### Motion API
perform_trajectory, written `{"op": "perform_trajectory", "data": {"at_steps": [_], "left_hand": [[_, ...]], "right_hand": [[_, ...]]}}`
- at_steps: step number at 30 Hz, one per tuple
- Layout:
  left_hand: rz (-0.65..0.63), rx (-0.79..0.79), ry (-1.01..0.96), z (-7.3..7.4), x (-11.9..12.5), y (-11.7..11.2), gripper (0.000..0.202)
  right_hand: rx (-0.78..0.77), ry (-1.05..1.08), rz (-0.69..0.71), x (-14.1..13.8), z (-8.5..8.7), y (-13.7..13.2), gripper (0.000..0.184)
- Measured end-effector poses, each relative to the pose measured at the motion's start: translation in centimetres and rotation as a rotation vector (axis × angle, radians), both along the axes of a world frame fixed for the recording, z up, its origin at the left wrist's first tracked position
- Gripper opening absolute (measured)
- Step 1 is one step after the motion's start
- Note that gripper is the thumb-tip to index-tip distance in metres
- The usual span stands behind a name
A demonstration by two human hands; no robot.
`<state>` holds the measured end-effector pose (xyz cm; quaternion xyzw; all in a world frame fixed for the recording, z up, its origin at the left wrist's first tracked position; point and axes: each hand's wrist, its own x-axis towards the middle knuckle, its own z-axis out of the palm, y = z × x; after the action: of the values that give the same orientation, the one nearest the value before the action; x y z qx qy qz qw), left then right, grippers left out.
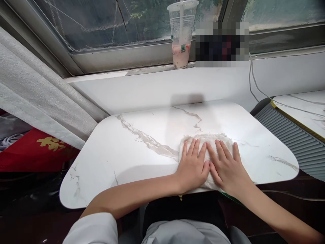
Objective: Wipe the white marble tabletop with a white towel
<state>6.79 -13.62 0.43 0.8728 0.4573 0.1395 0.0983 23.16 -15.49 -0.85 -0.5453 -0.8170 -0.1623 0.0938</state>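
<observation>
A fluffy white cloth (215, 138) lies spread on the white marbled tabletop (149, 122), right of its middle and reaching its front edge. My left hand (193, 166) rests flat on the cloth's left half, fingers stretched away from me. On the right half, my right hand (227, 166) lies palm down with its fingers spread. The thumbs almost meet at the middle of the cloth. Both hands cover much of the cloth, and neither grips it visibly.
On the windowsill stands a clear plastic cup (180, 37) with a pink drink and straw. Right of it is a blurred-out patch. A grey ribbed panel (291, 135) and a white cable (259, 89) are at the right. A curtain (43, 81) and red bag (38, 152) are left.
</observation>
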Motion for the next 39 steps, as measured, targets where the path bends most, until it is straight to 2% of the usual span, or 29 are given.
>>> {"op": "perform_trajectory", "data": {"at_steps": [5, 8, 13, 18, 22, 27, 32, 35, 39], "left_hand": [[0.108, -0.025, -0.012, -0.4, -0.1, 5.0, 0.056], [0.177, -0.006, -0.004, -0.6, -0.3, 8.6, 0.055], [0.272, 0.022, -0.006, -0.8, -0.7, 14.0, 0.055], [0.317, 0.018, -0.002, -0.7, -1.7, 17.7, 0.054], [0.298, 0.032, -0.009, -0.5, -2.9, 19.9, 0.052], [0.312, 0.019, -0.026, -0.3, -3.8, 21.2, 0.051], [0.317, 0.033, -0.007, -0.3, -3.8, 20.5, 0.051], [0.307, 0.041, 0.009, -0.3, -4.1, 19.4, 0.051], [0.277, 0.044, 0.024, -0.5, -4.5, 16.7, 0.051]], "right_hand": [[0.064, -0.06, -0.006, -0.9, -0.7, 5.6, 0.063], [-0.017, -0.066, -0.004, -1.4, -0.4, 10.1, 0.059], [-0.181, -0.103, 0.024, -2.4, 0.9, 16.4, 0.06], [-0.218, -0.065, 0.008, -3.8, 1.1, 20.2, 0.06], [-0.204, -0.002, -0.04, -5.2, 0.8, 22.2, 0.06], [-0.185, 0.031, -0.061, -6.3, 0.6, 23.5, 0.059], [-0.175, 0.013, -0.05, -6.2, 0.2, 23.2, 0.06], [-0.176, 0.004, -0.046, -6.3, 0.1, 21.9, 0.06], [-0.169, -0.021, -0.06, -6.6, 0.3, 18.3, 0.059]]}}
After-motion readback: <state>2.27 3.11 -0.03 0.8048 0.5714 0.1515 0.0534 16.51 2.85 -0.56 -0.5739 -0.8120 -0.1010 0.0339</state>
